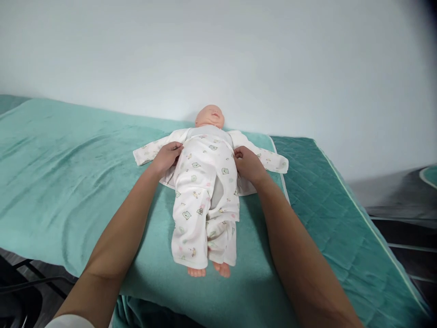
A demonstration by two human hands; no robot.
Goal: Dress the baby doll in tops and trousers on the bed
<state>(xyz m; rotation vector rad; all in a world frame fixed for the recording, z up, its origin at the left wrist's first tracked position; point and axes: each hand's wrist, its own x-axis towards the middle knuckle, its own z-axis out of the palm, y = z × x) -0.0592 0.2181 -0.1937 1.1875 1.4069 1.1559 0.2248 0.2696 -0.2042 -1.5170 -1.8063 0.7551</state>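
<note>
A baby doll (209, 116) lies on its back, head toward the wall. White printed baby pants (205, 175) cover its front from chest to ankles, and both feet (221, 269) show below the cuffs. Under it lies a white printed jacket with its sleeves (273, 160) spread out; a grey patch of cloth (209, 131) shows at the chest. My left hand (169, 157) is closed in a pinch on the left edge of the pants near the waist. At the opposite edge, my right hand (246, 163) has its fingers curled in on the pants. Its fingertips are partly hidden.
A light teal blanket (68, 173) with soft creases lies under the doll. To the right is a darker quilted cover (327, 205). A white wall (218, 54) rises close behind the head. Dark items and a cable (37, 280) are at the lower left.
</note>
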